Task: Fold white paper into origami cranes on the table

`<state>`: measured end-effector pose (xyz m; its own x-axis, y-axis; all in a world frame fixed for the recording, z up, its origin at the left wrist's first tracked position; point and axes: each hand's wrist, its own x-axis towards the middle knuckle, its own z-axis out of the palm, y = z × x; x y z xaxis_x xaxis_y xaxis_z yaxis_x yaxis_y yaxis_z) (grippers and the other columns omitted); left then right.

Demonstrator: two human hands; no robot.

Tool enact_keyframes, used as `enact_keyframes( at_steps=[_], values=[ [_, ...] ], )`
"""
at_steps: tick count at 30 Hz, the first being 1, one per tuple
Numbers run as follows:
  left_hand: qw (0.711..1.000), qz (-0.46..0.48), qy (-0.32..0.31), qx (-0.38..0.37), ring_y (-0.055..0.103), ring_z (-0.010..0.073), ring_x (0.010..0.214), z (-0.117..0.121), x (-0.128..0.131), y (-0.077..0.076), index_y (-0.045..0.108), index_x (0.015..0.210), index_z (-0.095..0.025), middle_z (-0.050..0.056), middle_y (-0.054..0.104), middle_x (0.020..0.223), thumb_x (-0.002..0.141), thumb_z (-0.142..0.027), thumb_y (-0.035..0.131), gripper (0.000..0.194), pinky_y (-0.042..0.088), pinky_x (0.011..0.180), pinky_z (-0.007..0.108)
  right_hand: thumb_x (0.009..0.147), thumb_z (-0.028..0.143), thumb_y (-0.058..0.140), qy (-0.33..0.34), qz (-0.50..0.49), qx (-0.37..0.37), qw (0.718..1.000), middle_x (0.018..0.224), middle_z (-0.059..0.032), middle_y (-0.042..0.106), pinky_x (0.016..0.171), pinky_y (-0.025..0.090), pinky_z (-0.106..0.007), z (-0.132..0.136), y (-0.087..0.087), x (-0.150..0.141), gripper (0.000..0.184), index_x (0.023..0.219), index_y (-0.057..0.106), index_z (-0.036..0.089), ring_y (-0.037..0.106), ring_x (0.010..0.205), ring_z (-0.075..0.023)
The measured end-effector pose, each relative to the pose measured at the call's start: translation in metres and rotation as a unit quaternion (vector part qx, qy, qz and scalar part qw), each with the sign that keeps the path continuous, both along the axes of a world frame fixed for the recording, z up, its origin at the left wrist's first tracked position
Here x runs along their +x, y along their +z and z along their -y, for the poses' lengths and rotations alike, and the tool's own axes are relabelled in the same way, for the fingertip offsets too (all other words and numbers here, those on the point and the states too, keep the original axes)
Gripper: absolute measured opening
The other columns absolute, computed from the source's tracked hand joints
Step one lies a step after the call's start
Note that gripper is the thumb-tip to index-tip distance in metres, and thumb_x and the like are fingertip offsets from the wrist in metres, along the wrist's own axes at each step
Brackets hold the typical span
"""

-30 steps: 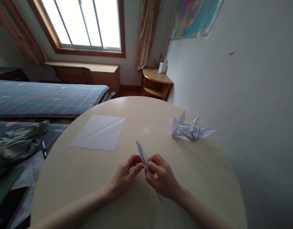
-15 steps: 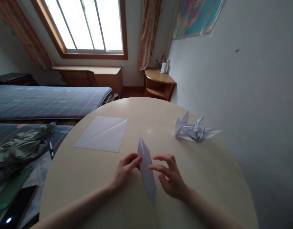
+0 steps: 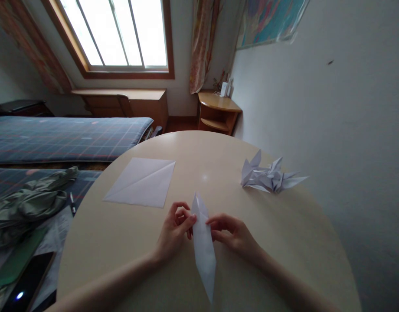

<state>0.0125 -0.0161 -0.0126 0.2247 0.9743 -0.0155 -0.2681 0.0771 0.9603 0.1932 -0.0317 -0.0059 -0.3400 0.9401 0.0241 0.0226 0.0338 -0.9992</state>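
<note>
A long, narrow folded white paper point(image 3: 203, 247) lies pointing away from me on the round beige table point(image 3: 128, 234). My left hand point(image 3: 174, 232) pinches its left edge near the upper part, fingers curled. My right hand point(image 3: 233, 236) pinches the right edge at the same height. A flat white square sheet point(image 3: 141, 182) with a diagonal crease rests further back on the left. Finished folded paper figures point(image 3: 271, 177) sit in a small heap at the table's right rim, close to the wall.
Left of the table is a bed with a plaid cover point(image 3: 66, 136), a green cloth point(image 3: 27, 203), a pen point(image 3: 71, 203) and a dark phone point(image 3: 25, 281). A wooden corner shelf point(image 3: 217, 110) stands behind. The white wall point(image 3: 332, 130) runs along the right.
The folded paper was held upright in both hands, then turned and laid flat and lengthwise. My right hand opened briefly and has closed on the paper's right edge again.
</note>
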Motion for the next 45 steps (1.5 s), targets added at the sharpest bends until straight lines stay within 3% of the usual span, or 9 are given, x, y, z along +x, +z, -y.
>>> enact_keyframes(
  at_steps=[2, 9, 14, 17, 24, 28, 34, 40, 45],
  values=[
    [1.000, -0.003, -0.009, -0.007, 0.051, 0.0074, 0.047, 0.000, 0.000, 0.001, 0.047, 0.082, -0.019, -0.008, 0.049, 0.059, 0.075, -0.038, 0.067, 0.029, 0.042, 0.041, 0.016, 0.072, 0.037, 0.071, 0.006, -0.029, -0.025, 0.999, 0.070, -0.0004, 0.067, 0.061, 0.052, -0.026, 0.001, 0.001, 0.000, 0.024, 0.088, 0.064, 0.019, 0.063, 0.063, -0.0136],
    [0.998, -0.006, -0.031, -0.045, 0.049, 0.0060, 0.049, 0.000, -0.001, 0.002, 0.045, 0.078, -0.019, -0.007, 0.048, 0.064, 0.072, -0.040, 0.069, 0.032, 0.037, 0.040, 0.014, 0.067, 0.030, 0.075, -0.007, 0.020, 0.027, 0.999, 0.068, -0.0021, 0.070, 0.060, 0.053, -0.024, 0.001, 0.005, -0.004, 0.012, 0.072, 0.072, 0.020, 0.064, 0.061, -0.0142],
    [0.997, 0.015, -0.060, -0.043, 0.054, 0.0087, 0.054, 0.002, -0.003, 0.007, 0.050, 0.091, -0.020, -0.003, 0.056, 0.070, 0.082, -0.044, 0.059, 0.027, 0.043, 0.049, 0.018, 0.064, 0.041, 0.075, -0.105, -0.031, -0.022, 0.994, 0.058, -0.0016, 0.067, 0.048, 0.048, -0.023, 0.000, -0.002, -0.004, 0.024, 0.069, 0.071, 0.018, 0.059, 0.050, -0.0126],
    [0.995, 0.019, -0.090, -0.036, 0.060, 0.0120, 0.061, 0.004, -0.005, 0.011, 0.055, 0.097, -0.019, 0.002, 0.062, 0.083, 0.077, -0.040, 0.065, 0.031, 0.047, 0.055, 0.022, 0.058, 0.042, 0.079, -0.136, -0.066, -0.042, 0.988, 0.060, -0.0015, 0.067, 0.050, 0.048, -0.023, -0.004, -0.004, -0.002, 0.027, 0.068, 0.070, 0.018, 0.059, 0.052, -0.0123],
    [0.996, 0.003, -0.090, -0.012, 0.059, 0.0148, 0.067, 0.003, -0.007, 0.006, 0.065, 0.078, -0.014, 0.003, 0.063, 0.073, 0.068, -0.037, 0.075, 0.027, 0.047, 0.062, 0.024, 0.060, 0.036, 0.079, -0.092, -0.109, -0.064, 0.988, 0.065, -0.0011, 0.067, 0.054, 0.049, -0.024, -0.004, -0.002, -0.002, 0.024, 0.072, 0.068, 0.019, 0.061, 0.057, -0.0130],
    [0.995, 0.005, -0.102, -0.005, 0.059, 0.0149, 0.070, -0.001, -0.007, 0.005, 0.067, 0.071, -0.013, 0.004, 0.063, 0.077, 0.064, -0.033, 0.078, 0.024, 0.047, 0.065, 0.024, 0.062, 0.033, 0.079, -0.067, -0.123, -0.054, 0.989, 0.071, -0.0009, 0.070, 0.061, 0.051, -0.024, -0.003, -0.001, -0.001, 0.020, 0.075, 0.069, 0.021, 0.063, 0.064, -0.0136],
    [0.994, 0.020, -0.108, -0.021, 0.060, 0.0142, 0.070, -0.001, -0.007, 0.006, 0.067, 0.073, -0.013, 0.003, 0.064, 0.074, 0.063, -0.032, 0.079, 0.024, 0.048, 0.067, 0.024, 0.065, 0.038, 0.076, -0.080, -0.068, -0.038, 0.994, 0.064, -0.0004, 0.068, 0.051, 0.047, -0.022, -0.003, -0.002, 0.000, 0.018, 0.071, 0.073, 0.021, 0.058, 0.054, -0.0112],
    [0.994, -0.004, -0.103, -0.019, 0.062, 0.0157, 0.072, -0.002, -0.007, 0.004, 0.067, 0.076, -0.014, 0.004, 0.066, 0.077, 0.064, -0.032, 0.078, 0.025, 0.049, 0.068, 0.025, 0.065, 0.037, 0.076, -0.084, -0.020, 0.000, 0.996, 0.073, -0.0032, 0.069, 0.062, 0.052, -0.027, -0.001, 0.001, -0.001, 0.022, 0.076, 0.071, 0.020, 0.064, 0.066, -0.0160],
    [0.996, 0.004, -0.092, -0.017, 0.061, 0.0154, 0.069, -0.002, -0.005, 0.005, 0.067, 0.068, -0.013, 0.004, 0.065, 0.073, 0.059, -0.030, 0.081, 0.024, 0.049, 0.066, 0.025, 0.067, 0.038, 0.074, -0.093, -0.012, 0.037, 0.995, 0.073, -0.0032, 0.068, 0.064, 0.052, -0.028, 0.002, 0.000, -0.005, 0.021, 0.075, 0.068, 0.020, 0.063, 0.068, -0.0161]
  ],
)
